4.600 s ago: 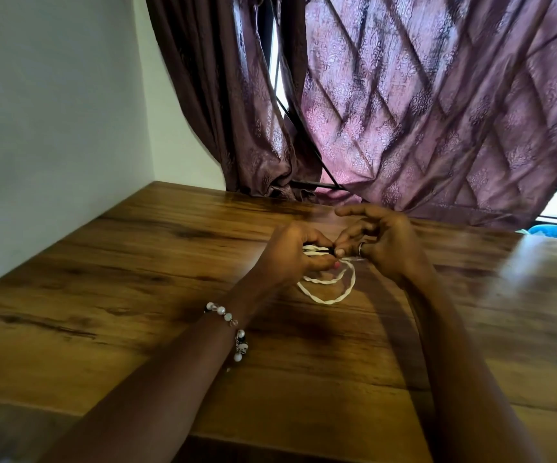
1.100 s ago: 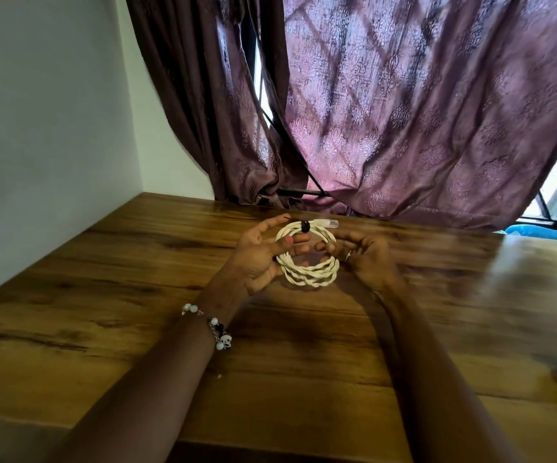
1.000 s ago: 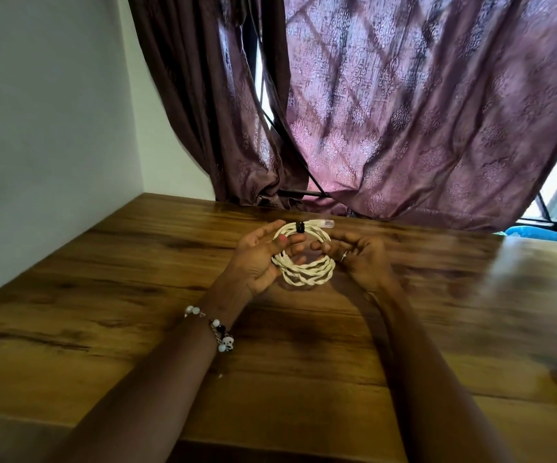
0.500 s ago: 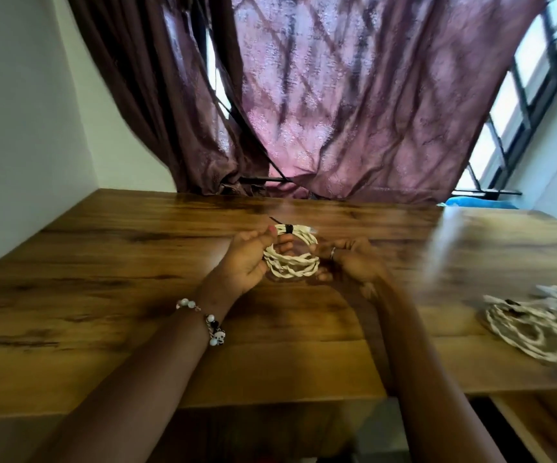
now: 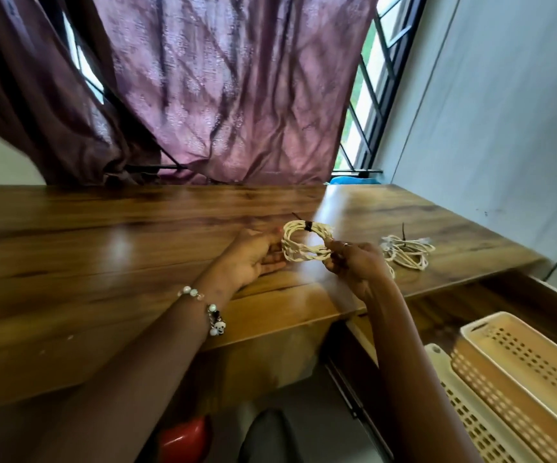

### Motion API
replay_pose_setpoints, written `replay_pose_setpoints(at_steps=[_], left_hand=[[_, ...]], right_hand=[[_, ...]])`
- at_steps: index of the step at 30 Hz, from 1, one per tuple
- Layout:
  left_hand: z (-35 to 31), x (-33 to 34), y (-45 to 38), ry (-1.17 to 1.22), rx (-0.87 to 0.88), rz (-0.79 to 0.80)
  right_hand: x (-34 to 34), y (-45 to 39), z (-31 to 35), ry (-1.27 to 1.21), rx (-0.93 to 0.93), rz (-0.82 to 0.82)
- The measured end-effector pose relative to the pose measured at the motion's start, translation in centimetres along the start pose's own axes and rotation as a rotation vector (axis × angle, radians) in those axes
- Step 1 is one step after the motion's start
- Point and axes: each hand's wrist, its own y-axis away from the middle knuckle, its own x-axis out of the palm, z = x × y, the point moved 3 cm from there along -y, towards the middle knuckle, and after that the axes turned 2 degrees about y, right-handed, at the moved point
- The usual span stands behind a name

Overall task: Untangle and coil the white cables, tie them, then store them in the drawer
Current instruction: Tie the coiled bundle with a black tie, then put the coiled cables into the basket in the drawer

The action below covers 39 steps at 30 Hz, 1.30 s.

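White cable coil [image 5: 307, 243], tied with black tie [image 5: 309, 226], held above counter [image 5: 103, 248] — right hand [image 5: 354, 262] pinches it, left hand [image 5: 253, 259] open beside. Risk: single pinch slips — coil drops short of drawer.

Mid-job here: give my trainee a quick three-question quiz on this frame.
1. True or false: a black tie is already round the coiled cable.
2. Which hand pinches the coil: A) left hand B) right hand?
3. What lies on the table to the right of the hands?

Key: 1 true. 2 B; the left hand's fingers lie open beside the coil. 3 a second cable bundle, also with a black tie.
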Motion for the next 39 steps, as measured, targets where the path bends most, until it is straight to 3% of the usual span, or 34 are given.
replay_pose_setpoints(at_steps=[7, 11, 13, 15, 17, 19, 24, 29, 34, 39], left_hand=[[1.6, 0.8, -1.6, -0.528, 0.068, -0.276], [1.7, 0.5, -1.6, -0.630, 0.109, -0.321], [1.8, 0.4, -2.0, -0.569, 0.104, -0.314], [1.7, 0.3, -2.2, -0.510, 0.088, -0.308], [1.5, 0.3, -2.3, -0.466, 0.066, -0.294], [1.3, 0.6, -2.5, -0.469, 0.036, -0.262], [1.2, 1.6, -3.1, -0.521, -0.096, -0.136], [1.2, 1.8, -3.7, -0.520, -0.144, -0.075], [1.1, 2.1, -4.3, -0.510, -0.064, -0.125], [0.8, 4.6, -4.4, -0.490, 0.076, -0.120]], right_hand=[[-0.8, 1.1, -1.0, 0.444, 0.024, -0.114], [-1.0, 1.7, -0.9, 0.628, -0.091, -0.193], [-1.5, 2.2, 0.1, 0.691, -0.225, -0.318], [-2.6, 2.7, 1.5, 0.729, -0.338, -0.547], [-4.4, 2.3, 2.5, 0.727, -0.329, -0.794], [-6.2, 1.3, 2.7, 0.726, -0.257, -0.875], [-8.0, 0.2, 1.2, 0.679, 0.055, -0.649], [-8.2, 0.7, 1.0, 0.549, 0.089, -0.600], [-9.9, 1.7, 0.7, 0.413, 0.083, -0.541], [-12.7, 5.2, 2.0, 0.312, 0.203, -0.388]])
